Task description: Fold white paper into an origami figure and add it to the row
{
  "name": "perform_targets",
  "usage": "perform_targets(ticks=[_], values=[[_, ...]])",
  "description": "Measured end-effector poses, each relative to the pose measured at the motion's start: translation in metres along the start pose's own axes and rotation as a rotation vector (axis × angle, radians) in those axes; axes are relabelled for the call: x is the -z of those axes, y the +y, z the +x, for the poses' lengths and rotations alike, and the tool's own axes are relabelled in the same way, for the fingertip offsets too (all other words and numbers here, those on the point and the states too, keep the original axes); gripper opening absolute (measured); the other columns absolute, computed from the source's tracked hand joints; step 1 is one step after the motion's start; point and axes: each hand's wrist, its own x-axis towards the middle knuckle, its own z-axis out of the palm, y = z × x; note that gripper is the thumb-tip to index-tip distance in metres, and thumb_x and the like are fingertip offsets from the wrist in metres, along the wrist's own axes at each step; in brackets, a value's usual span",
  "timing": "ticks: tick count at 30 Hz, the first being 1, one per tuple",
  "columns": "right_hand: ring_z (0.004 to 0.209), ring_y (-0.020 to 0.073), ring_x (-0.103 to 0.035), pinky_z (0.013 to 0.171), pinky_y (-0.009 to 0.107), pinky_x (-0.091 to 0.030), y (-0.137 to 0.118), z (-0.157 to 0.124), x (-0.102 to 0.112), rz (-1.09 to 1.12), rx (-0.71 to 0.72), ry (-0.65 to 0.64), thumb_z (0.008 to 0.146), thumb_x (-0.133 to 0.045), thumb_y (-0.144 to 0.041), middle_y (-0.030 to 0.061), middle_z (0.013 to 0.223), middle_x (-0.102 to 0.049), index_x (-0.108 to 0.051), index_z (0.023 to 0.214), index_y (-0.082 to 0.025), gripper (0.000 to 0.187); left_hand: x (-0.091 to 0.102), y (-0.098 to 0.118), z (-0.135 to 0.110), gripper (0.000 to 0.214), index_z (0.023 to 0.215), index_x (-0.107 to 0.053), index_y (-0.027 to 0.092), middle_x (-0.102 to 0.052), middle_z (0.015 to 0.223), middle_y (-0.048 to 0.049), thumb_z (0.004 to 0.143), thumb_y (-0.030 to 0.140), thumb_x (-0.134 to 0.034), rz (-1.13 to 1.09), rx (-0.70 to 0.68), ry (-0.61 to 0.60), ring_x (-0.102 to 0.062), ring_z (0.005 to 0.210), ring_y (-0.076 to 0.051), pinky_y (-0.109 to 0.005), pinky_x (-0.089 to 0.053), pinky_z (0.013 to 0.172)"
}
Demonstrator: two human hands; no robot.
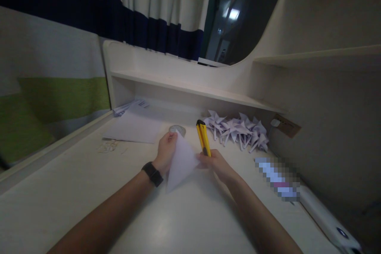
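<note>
A white sheet of paper folded into a triangle [182, 162] is held up over the desk between my two hands. My left hand [165, 151], with a dark watch on its wrist, pinches the paper near its upper corner. At the paper's right corner, my right hand [214, 163] has its fingers closed and also holds a yellow and black utility knife [203, 139], which points upward. Whether the blade is out cannot be made out. Just behind the paper lies a round greyish roll, perhaps tape [180, 129], partly hidden.
Several folded paper pinwheels [238, 129] are heaped at the back right. White paper sheets [133, 123] lie at the back left, with small pale sticks or bands [109, 146] in front. A blurred-out device [276, 178] and a long white object [324, 214] line the right edge.
</note>
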Motion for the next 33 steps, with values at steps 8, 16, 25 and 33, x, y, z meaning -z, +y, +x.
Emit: perform_targets(ticks=[8,16,25,33], values=[[0.05,0.018,-0.065,0.051,0.026,-0.049,0.02,0.015,0.003,0.102,-0.006,0.234,0.054,-0.078,-0.038,0.0034,0.053,-0.065,-0.063,0.064,-0.013,0.031,-0.006,0.004,-0.006,0.05,0.122,-0.052,0.014,-0.055,0.127,-0.0175,0.083,0.045,-0.057,0.448,-0.231,-0.059,-0.057,0.111,-0.029,-0.042,-0.045,0.093],[0.051,0.0196,-0.066,0.052,0.028,-0.051,0.028,0.017,0.004,0.262,0.021,0.234,0.058,-0.079,-0.04,0.0081,0.056,-0.068,-0.057,0.067,-0.015,0.034,-0.002,-0.002,-0.032,0.068,0.136,-0.048,0.018,-0.033,0.15,-0.0166,0.081,0.057,-0.059,0.771,-0.48,-0.423,-0.035,0.136,-0.031,-0.045,-0.033,0.108],[0.045,0.0122,-0.058,0.05,0.024,-0.05,0.032,0.019,-0.001,0.311,0.071,0.217,0.052,-0.086,-0.045,-0.0025,0.05,-0.056,-0.055,0.063,-0.015,0.044,0.009,0.0,-0.019,0.068,0.133,-0.051,0.02,-0.047,0.142,-0.0141,0.077,0.055,-0.064,0.631,-0.364,-0.464,-0.041,0.133,-0.03,-0.045,-0.029,0.11],[0.044,0.0106,-0.055,0.046,0.022,-0.049,0.037,0.021,-0.003,0.31,0.111,0.217,0.053,-0.085,-0.048,-0.003,0.05,-0.057,-0.056,0.064,-0.016,0.045,0.01,-0.004,-0.023,0.071,0.135,-0.048,0.017,-0.049,0.141,-0.0152,0.077,0.056,-0.063,0.598,-0.313,-0.493,-0.046,0.128,-0.031,-0.045,-0.034,0.107]])
